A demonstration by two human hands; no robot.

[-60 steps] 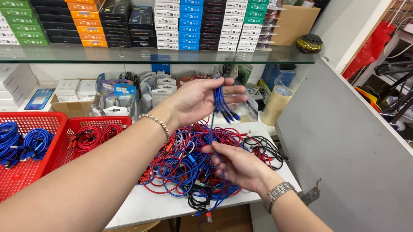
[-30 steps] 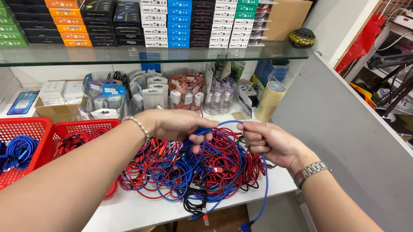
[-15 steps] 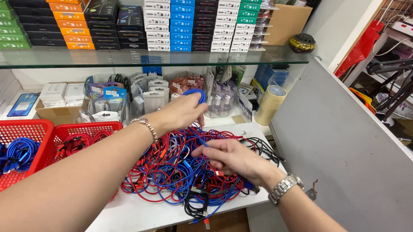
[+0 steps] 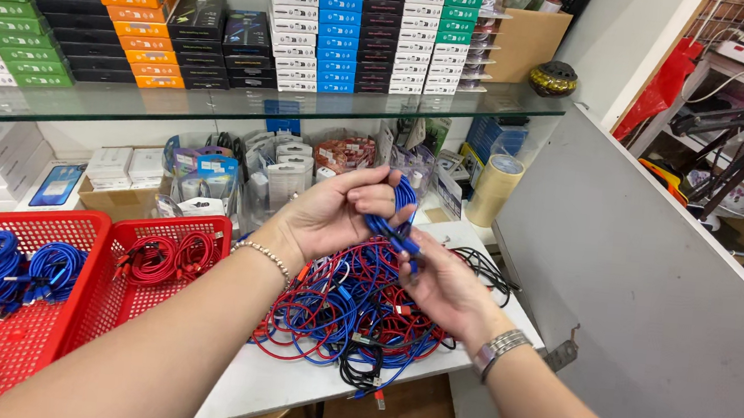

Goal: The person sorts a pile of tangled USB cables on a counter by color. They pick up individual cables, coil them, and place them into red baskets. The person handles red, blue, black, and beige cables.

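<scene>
Gripping a blue cable (image 4: 393,224), both hands' fingers (image 4: 364,201) closed.

Flat boxes stand stacked on the glass shelf (image 4: 247,104): green boxes (image 4: 11,29), orange boxes (image 4: 139,0), black boxes (image 4: 48,17), white boxes (image 4: 287,49), blue boxes (image 4: 338,31). A brown carton (image 4: 525,43) stands at their right. Clear blister packs (image 4: 281,174) and white cartons (image 4: 129,165) sit beneath.

Blue cable (image 4: 393,224) in the hands; red, blue and black cable heap (image 4: 354,311) on the white worktop (image 4: 258,383). Two red mesh baskets (image 4: 68,299) at left: blue coils (image 4: 3,271) in the far-left one, red coils (image 4: 166,258) beside. Far shelf boxes (image 4: 227,17): green, orange, black, white, blue stacks. Beige tape roll (image 4: 493,189), right.
</scene>
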